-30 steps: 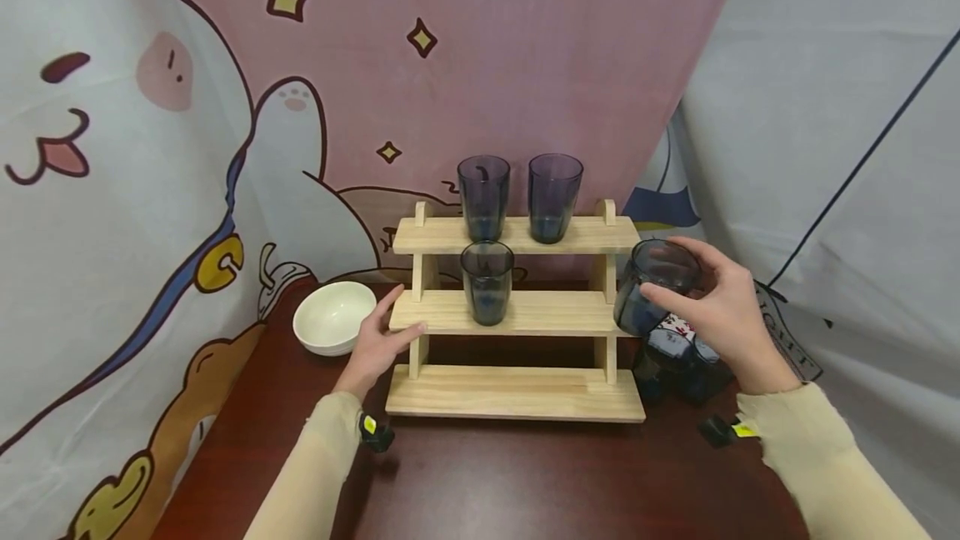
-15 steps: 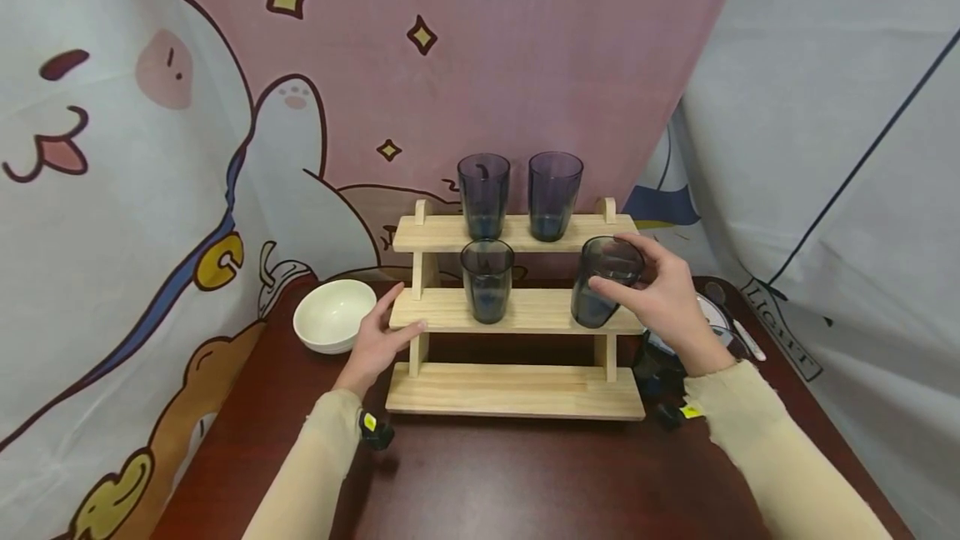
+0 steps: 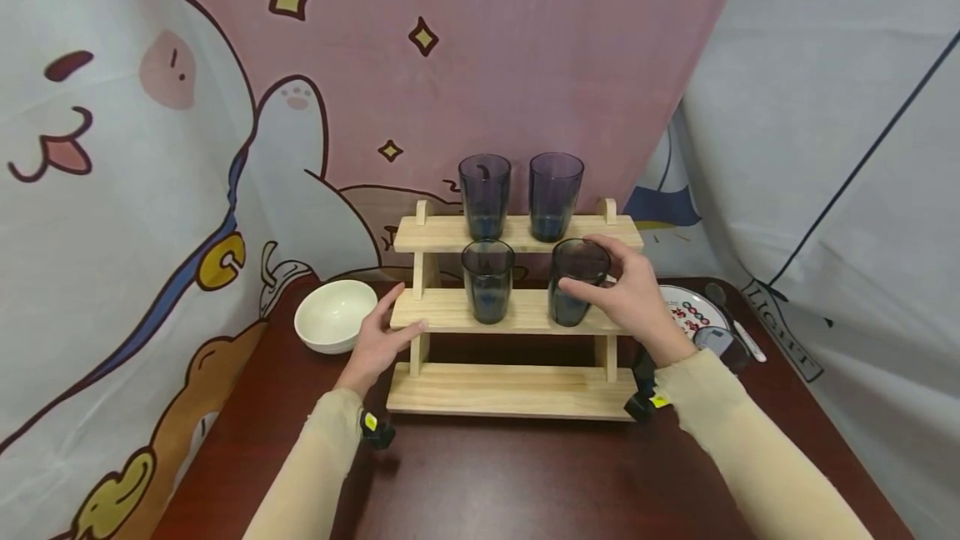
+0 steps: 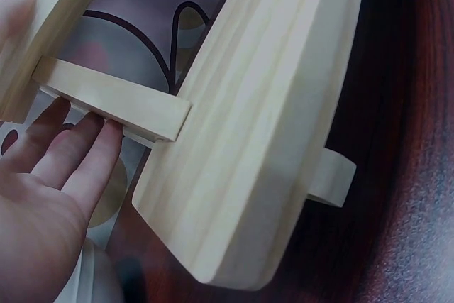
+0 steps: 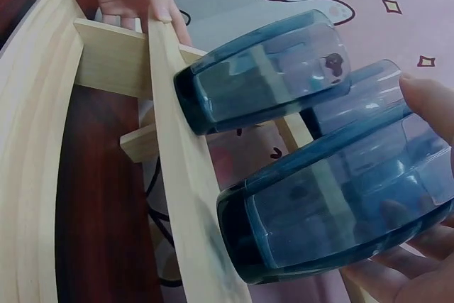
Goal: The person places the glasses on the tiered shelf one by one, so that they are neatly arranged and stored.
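A three-tier wooden shelf rack stands on the table. My left hand holds the left end of its middle tier, thumb on the board; in the left wrist view its fingers lie against the upright. With my right hand I grip a dark tinted drinking glass near its rim, thumb in front. That glass is upright, its base right at the middle tier's surface. To its left on the same tier is a matching glass. Two more, a left glass and a right glass, occupy the top tier.
A cream bowl sits left of the rack. Beyond my right forearm lie a patterned plate, a white-handled utensil and a dark glass, partly hidden by the sleeve. Printed cloth hangs behind the table.
My right hand has carried its glass leftward from beyond the rack's right end to over the middle tier, bringing it upright. The left hand has stayed on the rack.
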### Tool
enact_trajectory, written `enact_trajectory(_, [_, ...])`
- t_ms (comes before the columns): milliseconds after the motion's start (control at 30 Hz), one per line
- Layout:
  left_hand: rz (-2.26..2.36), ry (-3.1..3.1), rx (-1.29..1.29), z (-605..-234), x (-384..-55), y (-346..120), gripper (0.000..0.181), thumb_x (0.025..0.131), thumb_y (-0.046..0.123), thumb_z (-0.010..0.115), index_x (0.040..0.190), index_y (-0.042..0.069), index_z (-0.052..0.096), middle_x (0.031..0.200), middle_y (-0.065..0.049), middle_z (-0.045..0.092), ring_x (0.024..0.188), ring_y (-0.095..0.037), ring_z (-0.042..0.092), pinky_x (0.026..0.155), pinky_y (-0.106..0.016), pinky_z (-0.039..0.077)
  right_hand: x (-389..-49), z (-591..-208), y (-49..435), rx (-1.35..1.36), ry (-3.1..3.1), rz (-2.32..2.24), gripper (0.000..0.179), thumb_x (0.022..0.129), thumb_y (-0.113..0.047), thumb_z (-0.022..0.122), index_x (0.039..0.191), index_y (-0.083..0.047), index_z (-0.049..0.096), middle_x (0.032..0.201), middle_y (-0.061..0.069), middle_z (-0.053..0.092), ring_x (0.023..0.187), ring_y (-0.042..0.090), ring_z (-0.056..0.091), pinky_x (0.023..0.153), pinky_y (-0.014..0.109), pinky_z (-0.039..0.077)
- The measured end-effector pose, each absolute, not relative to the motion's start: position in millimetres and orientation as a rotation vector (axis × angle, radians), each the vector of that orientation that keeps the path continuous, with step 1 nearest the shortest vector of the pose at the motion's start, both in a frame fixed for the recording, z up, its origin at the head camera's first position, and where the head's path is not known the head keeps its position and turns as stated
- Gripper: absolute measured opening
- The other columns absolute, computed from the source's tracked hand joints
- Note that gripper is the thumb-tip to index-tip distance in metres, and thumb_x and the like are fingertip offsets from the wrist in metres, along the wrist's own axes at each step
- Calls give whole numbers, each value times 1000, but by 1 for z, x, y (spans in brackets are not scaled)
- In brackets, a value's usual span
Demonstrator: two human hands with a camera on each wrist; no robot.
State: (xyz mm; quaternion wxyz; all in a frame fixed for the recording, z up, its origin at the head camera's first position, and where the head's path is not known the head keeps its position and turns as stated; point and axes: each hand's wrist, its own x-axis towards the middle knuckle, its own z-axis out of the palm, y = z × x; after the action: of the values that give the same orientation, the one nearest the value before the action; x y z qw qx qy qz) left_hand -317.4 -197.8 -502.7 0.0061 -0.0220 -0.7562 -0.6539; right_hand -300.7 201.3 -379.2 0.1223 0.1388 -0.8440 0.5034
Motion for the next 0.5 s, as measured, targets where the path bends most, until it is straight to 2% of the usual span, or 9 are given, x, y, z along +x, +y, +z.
enact_trajectory(267, [-2031, -2376, -54, -503, -318, -198, 85, 91, 22, 86, 162, 38, 40, 133, -20, 62, 107, -27, 70, 92, -47, 60, -307, -385, 190, 401, -2503, 1487, 87, 85, -42, 89, 155, -9, 49, 129, 9, 67, 101, 22, 65, 77, 23, 53])
enact_trajectory(500, [-2046, -2366, -48, -503, -318, -197, 86, 91, 20, 86, 162, 36, 40, 133, -21, 62, 108, -28, 71, 93, -48, 60, -310, -385, 183, 426, -2479, 1524, 82, 84, -41, 90, 152, -13, 53, 128, 9, 67, 101, 22, 67, 78, 25, 56])
